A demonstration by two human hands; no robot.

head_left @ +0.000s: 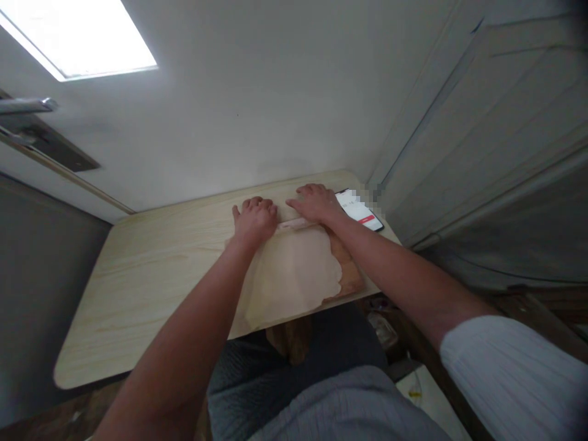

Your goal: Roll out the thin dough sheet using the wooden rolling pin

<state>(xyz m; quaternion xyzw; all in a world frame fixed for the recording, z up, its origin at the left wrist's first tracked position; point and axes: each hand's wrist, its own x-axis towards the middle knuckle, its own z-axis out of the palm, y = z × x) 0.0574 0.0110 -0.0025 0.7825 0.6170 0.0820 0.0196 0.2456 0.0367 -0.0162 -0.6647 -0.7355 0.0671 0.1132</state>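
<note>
Here we are at the grip: our left hand (256, 219) sits palm down at the left end of a pale roll (296, 224), fingers bent, and we can't tell whether they close around it. Over at the right end, our right hand (315, 202) lies spread, thumb out toward the left one. The roll runs between the two, along the far edge of a thin, pale sheet (294, 263), which stretches toward us, its right edge wavy. Under that edge we spot a brown board (350, 269), all of it on the table (147, 263). Just beyond our right wrist, a phone (361, 209) rests face up, lit, a red bar on its screen. Farther out, we have a white wall (257, 104) behind the table, a metal handle (27, 106) at left and a bright window (78, 37) above.
</note>
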